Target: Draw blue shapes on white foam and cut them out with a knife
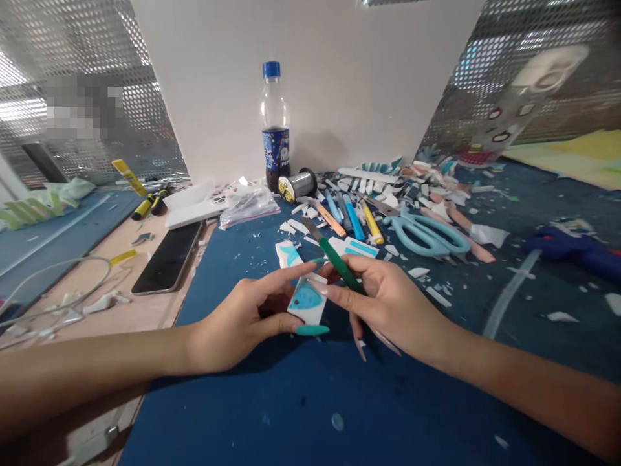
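Note:
Between the thumb and fingers of my left hand (228,330) is a small white foam-like piece (315,314) with a blue shape and a dark dot on it. My right hand (392,301) holds a green-handled craft knife (338,260), its blade pointing up and away to the left. The right thumb and a fingertip also touch the white piece's upper right edge. Just beyond my hands lie a white piece with blue colouring (290,254) and another with a blue stripe (361,248). Light blue scissors (422,236) rest behind my right hand.
A cola bottle (275,145) and a wire spool (298,186) stand before a white board (339,77). Markers (353,217) and white scraps (439,296) litter the blue mat (272,401). At left lie a phone (167,259) and a cable; a dark blue tool (577,252) lies right.

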Tool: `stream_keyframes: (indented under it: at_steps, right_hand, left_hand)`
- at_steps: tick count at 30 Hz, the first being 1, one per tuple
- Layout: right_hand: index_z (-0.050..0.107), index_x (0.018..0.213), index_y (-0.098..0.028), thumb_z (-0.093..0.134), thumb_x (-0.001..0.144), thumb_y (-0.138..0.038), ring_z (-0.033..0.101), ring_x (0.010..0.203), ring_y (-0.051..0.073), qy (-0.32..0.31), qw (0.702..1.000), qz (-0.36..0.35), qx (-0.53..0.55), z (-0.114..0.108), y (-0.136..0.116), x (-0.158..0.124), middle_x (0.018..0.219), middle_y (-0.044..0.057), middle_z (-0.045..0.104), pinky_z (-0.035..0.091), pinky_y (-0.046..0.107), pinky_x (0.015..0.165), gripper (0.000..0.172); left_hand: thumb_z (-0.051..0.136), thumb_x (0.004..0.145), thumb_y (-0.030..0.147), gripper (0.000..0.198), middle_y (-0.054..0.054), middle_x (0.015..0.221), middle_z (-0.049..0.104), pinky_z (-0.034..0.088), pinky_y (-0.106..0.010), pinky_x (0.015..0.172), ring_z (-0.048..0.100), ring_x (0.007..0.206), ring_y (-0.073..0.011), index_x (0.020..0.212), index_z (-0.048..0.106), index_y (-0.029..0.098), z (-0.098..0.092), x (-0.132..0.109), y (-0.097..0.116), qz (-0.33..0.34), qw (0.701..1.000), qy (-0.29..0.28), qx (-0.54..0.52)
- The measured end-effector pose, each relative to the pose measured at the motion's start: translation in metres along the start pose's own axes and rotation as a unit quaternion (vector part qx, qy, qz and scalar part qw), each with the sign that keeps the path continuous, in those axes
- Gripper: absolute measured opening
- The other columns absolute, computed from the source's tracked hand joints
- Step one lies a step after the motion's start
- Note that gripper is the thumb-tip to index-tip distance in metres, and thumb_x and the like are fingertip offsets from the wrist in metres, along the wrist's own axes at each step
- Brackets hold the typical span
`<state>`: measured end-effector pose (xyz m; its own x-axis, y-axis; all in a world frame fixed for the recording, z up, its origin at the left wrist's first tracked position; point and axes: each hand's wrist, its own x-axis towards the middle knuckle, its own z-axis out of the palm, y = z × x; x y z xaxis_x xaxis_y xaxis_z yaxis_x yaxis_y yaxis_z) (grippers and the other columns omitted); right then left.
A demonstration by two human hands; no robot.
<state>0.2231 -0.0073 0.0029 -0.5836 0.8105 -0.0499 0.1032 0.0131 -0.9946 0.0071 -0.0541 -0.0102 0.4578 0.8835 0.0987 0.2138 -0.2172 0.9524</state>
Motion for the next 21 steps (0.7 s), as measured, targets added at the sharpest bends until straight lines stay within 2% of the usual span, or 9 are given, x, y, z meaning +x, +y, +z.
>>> stream_keyframes:
  at_steps: [3,6,8,10,13,16,18,21]
  right_hand:
    - [0.064,0.096,-0.018,0.076,0.078,-0.043,0.052,0.043,0.004,-0.010,0.999,0.021,0.030,0.002,0.000,0.000,0.090,0.001,0.062,0.052,0.020,0.036,0.033]
    - [0.062,0.103,-0.019,0.082,0.072,-0.037,0.055,0.051,0.007,-0.032,0.996,0.050,0.069,0.005,0.002,0.000,0.085,-0.001,0.059,0.054,0.020,0.038,0.042]
    - [0.061,0.101,-0.019,0.085,0.068,-0.033,0.056,0.054,0.008,-0.030,0.994,0.063,0.085,0.007,0.003,0.000,0.081,-0.003,0.058,0.054,0.019,0.038,0.043]
    - [0.061,0.094,-0.018,0.085,0.067,-0.032,0.055,0.050,0.006,-0.013,0.994,0.068,0.082,0.008,0.004,-0.001,0.079,-0.004,0.057,0.053,0.019,0.037,0.038]
    - [0.063,0.088,-0.017,0.078,0.075,-0.036,0.051,0.038,0.003,0.000,0.996,0.062,0.066,0.008,0.004,0.000,0.082,-0.003,0.058,0.051,0.020,0.035,0.028]
    - [0.065,0.087,-0.016,0.074,0.079,-0.035,0.050,0.034,0.003,-0.018,0.997,0.059,0.052,0.006,0.001,0.001,0.079,-0.002,0.060,0.047,0.020,0.033,0.022]
    - [0.065,0.085,-0.016,0.074,0.079,-0.033,0.049,0.033,0.003,-0.028,0.997,0.060,0.045,0.004,-0.002,0.001,0.072,-0.004,0.059,0.045,0.018,0.032,0.020]
    - [0.064,0.083,-0.016,0.075,0.079,-0.031,0.046,0.032,0.002,-0.031,0.997,0.065,0.039,0.003,-0.005,0.000,0.067,-0.006,0.056,0.045,0.016,0.033,0.019]
  left_hand:
    - [0.067,0.090,0.025,0.055,-0.001,0.093,0.073,0.055,-0.023,0.070,0.068,0.075,-0.0135,0.141,0.046,0.023,0.001,0.000,0.001,0.008,0.999,0.022,0.031]
    - [0.068,0.089,0.041,0.050,0.000,0.079,0.070,0.055,-0.023,0.066,0.067,0.069,-0.0142,0.131,0.051,0.019,0.002,-0.003,0.001,0.034,0.987,0.091,0.131]
    - [0.065,0.088,0.052,0.053,-0.001,0.079,0.069,0.055,-0.024,0.065,0.068,0.070,-0.0152,0.126,0.050,0.017,0.004,-0.006,0.002,0.051,0.968,0.124,0.212]
    - [0.058,0.088,0.061,0.058,-0.003,0.082,0.069,0.057,-0.026,0.067,0.068,0.073,-0.0168,0.125,0.047,0.017,0.004,-0.009,0.001,0.076,0.944,0.133,0.291]
    - [0.051,0.086,0.067,0.064,-0.011,0.099,0.067,0.059,-0.038,0.080,0.068,0.092,-0.0247,0.124,0.045,0.016,0.001,-0.009,-0.001,0.144,0.895,0.139,0.399]
    - [0.046,0.092,0.061,0.061,-0.021,0.124,0.057,0.054,-0.048,0.094,0.059,0.115,-0.0312,0.132,0.042,0.014,-0.003,-0.007,-0.001,0.183,0.859,0.135,0.459]
    - [0.045,0.097,0.051,0.053,-0.021,0.129,0.055,0.053,-0.043,0.099,0.057,0.120,-0.0279,0.136,0.040,0.013,-0.006,-0.006,0.000,0.195,0.863,0.104,0.455]
    - [0.046,0.100,0.039,0.039,-0.015,0.121,0.061,0.053,-0.032,0.099,0.062,0.114,-0.0203,0.131,0.047,0.015,-0.006,-0.006,0.002,0.211,0.880,0.069,0.421]
